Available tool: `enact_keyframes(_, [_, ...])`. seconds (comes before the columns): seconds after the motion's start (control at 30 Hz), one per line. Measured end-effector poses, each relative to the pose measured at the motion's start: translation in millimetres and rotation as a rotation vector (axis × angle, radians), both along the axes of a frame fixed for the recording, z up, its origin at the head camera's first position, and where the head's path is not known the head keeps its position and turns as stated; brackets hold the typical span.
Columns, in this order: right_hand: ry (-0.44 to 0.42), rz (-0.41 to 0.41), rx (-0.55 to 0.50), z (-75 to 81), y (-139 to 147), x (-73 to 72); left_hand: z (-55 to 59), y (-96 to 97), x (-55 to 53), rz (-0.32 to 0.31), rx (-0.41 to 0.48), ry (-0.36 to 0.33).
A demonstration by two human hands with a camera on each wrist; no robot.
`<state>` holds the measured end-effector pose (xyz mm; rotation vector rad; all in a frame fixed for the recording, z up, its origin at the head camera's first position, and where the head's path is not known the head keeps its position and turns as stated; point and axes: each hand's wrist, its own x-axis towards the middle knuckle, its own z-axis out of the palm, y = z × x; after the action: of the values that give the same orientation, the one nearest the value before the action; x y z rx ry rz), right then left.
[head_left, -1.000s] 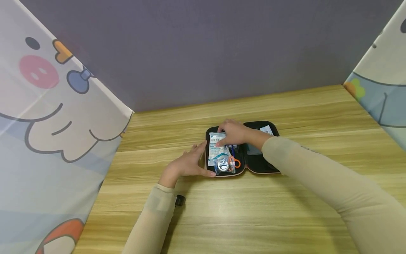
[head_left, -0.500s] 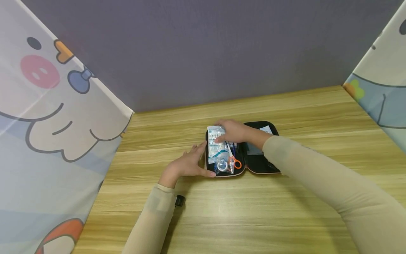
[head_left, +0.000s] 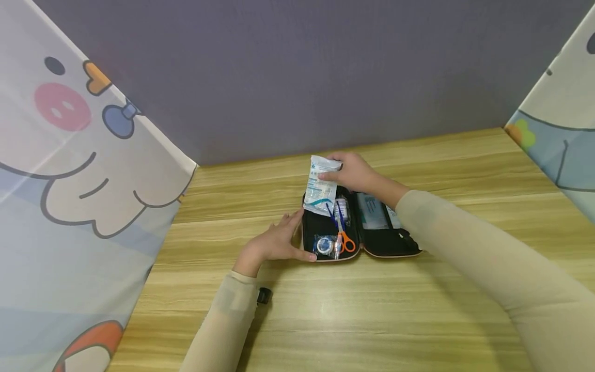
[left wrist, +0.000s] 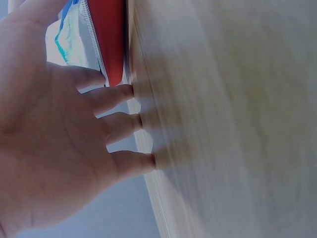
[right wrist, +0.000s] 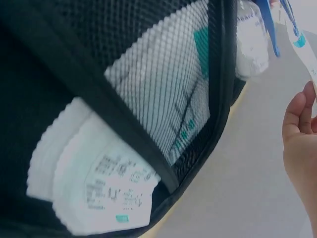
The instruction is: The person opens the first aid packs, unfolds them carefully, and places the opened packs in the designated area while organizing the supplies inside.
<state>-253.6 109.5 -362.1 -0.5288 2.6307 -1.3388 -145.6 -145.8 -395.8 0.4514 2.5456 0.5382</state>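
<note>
My right hand (head_left: 355,173) pinches a white and teal printed packet (head_left: 321,188) by its upper right side, thumb on the front face. The packet stands tilted up, its lower end overlapping the back left of an open black-lined zip case (head_left: 318,225). In the left wrist view the case's outer side (left wrist: 109,44) is red, with a zip. My left hand (head_left: 274,245) rests at the case's left side, fingers spread, thumb at the front corner. Inside the left half lie orange-handled scissors (head_left: 346,243), a wrapped tape roll (head_left: 324,245) and a small white package (head_left: 342,209).
The case's right half holds a mesh pocket (right wrist: 163,84) and white packets (right wrist: 109,183) tucked under a black band. A small black object (head_left: 264,295) is beside my left wrist. A grey wall (head_left: 288,77) rises behind the wooden table (head_left: 353,315); printed cloths flank it.
My right hand has lifted the packet up and back from the case, uncovering the black lining beneath. The scissors show more fully. My left hand has stayed at the case's side.
</note>
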Motion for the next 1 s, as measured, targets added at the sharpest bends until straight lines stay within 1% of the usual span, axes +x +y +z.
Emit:
enact_keyframes(0.2, [0.005, -0.047, -0.072, 2.8, 18, 2.2, -1.5, -0.2, 1.1, 0.0, -0.004, -0.007])
enact_keyframes(0.4, [-0.009, -0.06, -0.127, 8.7, 40, 10.2, -2.5, -0.7, 1.5, -0.002, 0.002, -0.01])
enact_keyframes(0.53, [0.005, -0.078, -0.141, 15.6, 58, 16.2, -1.5, -1.5, 1.8, -0.002, -0.001, -0.008])
enact_keyframes(0.7, [0.036, -0.143, -0.134, 23.2, 85, 26.0, 0.2, -1.5, 2.0, 0.002, 0.001, -0.015])
enact_keyframes(0.83, [0.046, -0.193, -0.099, 19.0, 109, 33.4, 1.1, -0.7, 1.7, 0.002, 0.012, -0.016])
enact_keyframes(0.93, [0.05, -0.216, -0.074, 11.0, 126, 39.6, 1.5, -0.2, 1.5, 0.001, 0.014, -0.017])
enact_keyframes(1.0, [0.074, -0.214, -0.062, 4.9, 135, 44.8, 1.2, -0.1, 1.2, 0.0, 0.015, -0.017])
